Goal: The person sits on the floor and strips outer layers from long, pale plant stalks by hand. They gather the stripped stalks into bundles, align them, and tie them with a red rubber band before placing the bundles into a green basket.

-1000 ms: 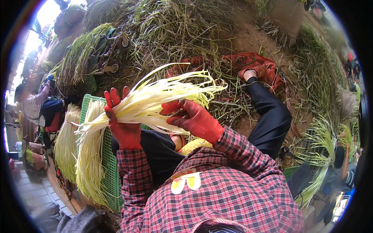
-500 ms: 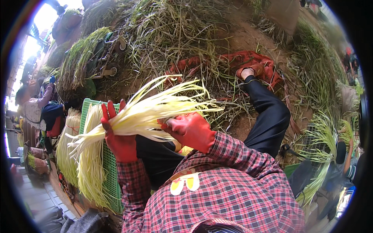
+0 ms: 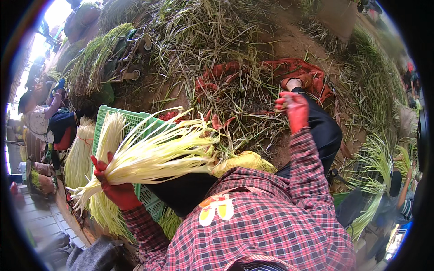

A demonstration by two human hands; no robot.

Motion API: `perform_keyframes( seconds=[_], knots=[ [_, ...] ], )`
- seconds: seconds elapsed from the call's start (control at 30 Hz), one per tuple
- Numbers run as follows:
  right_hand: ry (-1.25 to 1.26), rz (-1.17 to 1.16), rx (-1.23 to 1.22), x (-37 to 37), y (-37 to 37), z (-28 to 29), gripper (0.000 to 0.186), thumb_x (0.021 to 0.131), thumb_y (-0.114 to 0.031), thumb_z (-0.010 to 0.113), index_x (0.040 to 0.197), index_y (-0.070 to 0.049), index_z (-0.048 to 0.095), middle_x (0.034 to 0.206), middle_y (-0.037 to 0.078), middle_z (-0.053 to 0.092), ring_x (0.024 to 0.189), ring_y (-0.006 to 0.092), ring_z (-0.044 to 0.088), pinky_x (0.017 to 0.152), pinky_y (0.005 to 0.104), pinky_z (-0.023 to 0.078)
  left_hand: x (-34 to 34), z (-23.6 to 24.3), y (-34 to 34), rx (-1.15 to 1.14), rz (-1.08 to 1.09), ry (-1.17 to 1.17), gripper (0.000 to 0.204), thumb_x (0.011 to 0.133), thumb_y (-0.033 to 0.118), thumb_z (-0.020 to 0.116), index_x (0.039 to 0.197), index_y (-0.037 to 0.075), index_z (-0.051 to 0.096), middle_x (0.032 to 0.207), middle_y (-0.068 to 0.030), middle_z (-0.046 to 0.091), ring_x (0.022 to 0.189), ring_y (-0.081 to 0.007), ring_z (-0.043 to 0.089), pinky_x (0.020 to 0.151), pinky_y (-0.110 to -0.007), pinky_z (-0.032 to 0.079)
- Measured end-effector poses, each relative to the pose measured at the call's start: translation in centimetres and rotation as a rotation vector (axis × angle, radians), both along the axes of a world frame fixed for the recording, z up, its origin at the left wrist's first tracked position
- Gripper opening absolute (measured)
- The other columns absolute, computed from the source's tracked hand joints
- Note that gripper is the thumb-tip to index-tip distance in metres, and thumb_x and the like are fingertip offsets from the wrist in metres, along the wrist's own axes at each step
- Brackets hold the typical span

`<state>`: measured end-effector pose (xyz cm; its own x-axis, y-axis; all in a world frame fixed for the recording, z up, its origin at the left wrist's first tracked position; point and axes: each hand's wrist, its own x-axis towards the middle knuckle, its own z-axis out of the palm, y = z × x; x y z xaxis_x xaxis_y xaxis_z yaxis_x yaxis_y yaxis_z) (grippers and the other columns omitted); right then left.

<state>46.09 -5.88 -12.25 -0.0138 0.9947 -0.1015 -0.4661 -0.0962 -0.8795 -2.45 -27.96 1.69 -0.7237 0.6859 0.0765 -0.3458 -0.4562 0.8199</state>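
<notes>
My left hand (image 3: 118,189), in a red rubber glove, is closed round the pale lower part of a bunch of yellow chives (image 3: 165,151). The loose leaf ends fan out to the right over my left thigh. My right hand (image 3: 294,110), gloved in red as well, is held out above my right shin, near the foot. Its fingers are loosely bent and apart, with nothing visible in them. Left of my knee stands a green plastic crate (image 3: 126,116). More pale yellow chives (image 3: 110,135) hang along it, beside a tied bundle (image 3: 80,149).
A heap of dry stalks and leaf litter (image 3: 203,40) covers the ground ahead. Red sheeting (image 3: 316,74) lies under my foot, and a yellow sack (image 3: 248,162) between my legs. A wheeled cart (image 3: 122,63) stands far left. Other people (image 3: 47,119) sit at both sides.
My right hand has left the bunch and swung forward and right, over my shin. My left hand has shifted left and lower with the chives, whose leaves now spread wider.
</notes>
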Motion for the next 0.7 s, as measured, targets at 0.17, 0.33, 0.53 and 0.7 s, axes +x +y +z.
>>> perform_keyframes(
  seconds=[0.17, 0.33, 0.53, 0.7],
  knots=[
    [-1.193, -0.069, 0.223, 3.8, 0.3, 3.5, 0.037, 0.094, -0.008, 0.055, 0.131, -0.007, 0.056, 0.114, 0.010, 0.067, 0.094, 0.0222, 0.067, 0.079, 0.0328, 0.055, -2.0, -1.0, -1.4, -0.017, -0.030, -0.040, 0.064, 0.100, 0.039, 0.052, 0.154, 0.017, 0.026, 0.151, 0.0006, 0.040, 0.142, -0.0220, 0.031, 0.116, -0.050, 0.024],
    [-0.544, 0.340, 0.580, -8.4, -1.1, 7.5, 0.036, 0.092, -0.004, 0.060, 0.127, -0.013, 0.062, 0.106, 0.008, 0.069, 0.092, 0.0155, 0.066, 0.080, 0.0273, 0.055, -2.0, -1.3, -1.2, -0.012, -0.057, -0.082, 0.061, 0.100, 0.040, 0.052, 0.153, 0.020, 0.028, 0.152, -0.0023, 0.039, 0.142, -0.0220, 0.029, 0.117, -0.050, 0.021],
    [-0.613, 0.422, 0.631, -17.2, -2.0, 10.6, 0.025, 0.093, -0.008, 0.063, 0.117, -0.008, 0.067, 0.093, 0.012, 0.070, 0.081, 0.0196, 0.068, 0.072, 0.0292, 0.057, -2.7, -1.5, -1.4, 0.032, -0.126, -0.118, 0.056, 0.100, 0.040, 0.049, 0.150, 0.019, 0.036, 0.154, -0.0013, 0.037, 0.144, -0.0231, 0.026, 0.118, -0.051, 0.017],
    [-0.632, 0.606, 0.899, -17.8, -4.6, 14.3, 0.032, 0.095, -0.023, 0.061, 0.115, 0.001, 0.063, 0.088, 0.015, 0.067, 0.085, 0.0236, 0.068, 0.078, 0.0329, 0.057, -3.3, -1.8, -1.7, 0.056, -0.108, -0.186, 0.054, 0.101, 0.038, 0.048, 0.150, 0.018, 0.037, 0.154, 0.0008, 0.036, 0.144, -0.0241, 0.025, 0.119, -0.052, 0.014]
  ],
)
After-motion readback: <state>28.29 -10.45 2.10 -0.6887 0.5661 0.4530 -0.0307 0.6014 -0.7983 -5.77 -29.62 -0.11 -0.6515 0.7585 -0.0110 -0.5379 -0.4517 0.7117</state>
